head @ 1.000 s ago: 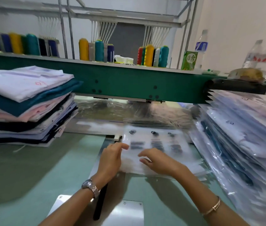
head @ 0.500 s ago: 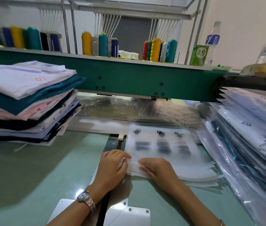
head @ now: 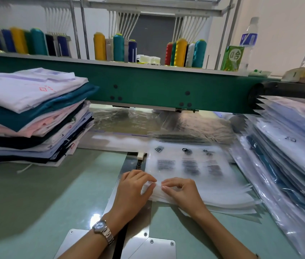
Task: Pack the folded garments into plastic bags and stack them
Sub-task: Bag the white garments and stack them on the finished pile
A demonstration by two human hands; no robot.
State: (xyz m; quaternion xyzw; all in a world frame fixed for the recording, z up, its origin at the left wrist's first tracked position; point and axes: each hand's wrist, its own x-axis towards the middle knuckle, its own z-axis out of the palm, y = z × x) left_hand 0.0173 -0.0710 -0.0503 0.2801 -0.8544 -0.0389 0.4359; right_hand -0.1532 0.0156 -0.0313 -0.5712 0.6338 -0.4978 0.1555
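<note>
- Fingertips of my left hand (head: 134, 186) and right hand (head: 182, 192) pinch the near corner of the plastic bags (head: 213, 184), lower centre of the frame.
- I should rub just the top film loose, lifting one bag only.
- These are thin, slick, frosted sheets, printed.
- Soft flat slabs of folded garments (head: 30, 109) wait at left; a glossy packed stack (head: 288, 150) lies at right.

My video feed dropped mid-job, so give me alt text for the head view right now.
The left hand and right hand pinch the near corner of the stack of printed plastic bags on the green table. A pile of folded garments sits to the left, bagged garments are stacked to the right, and thread cones line the shelf behind.
</note>
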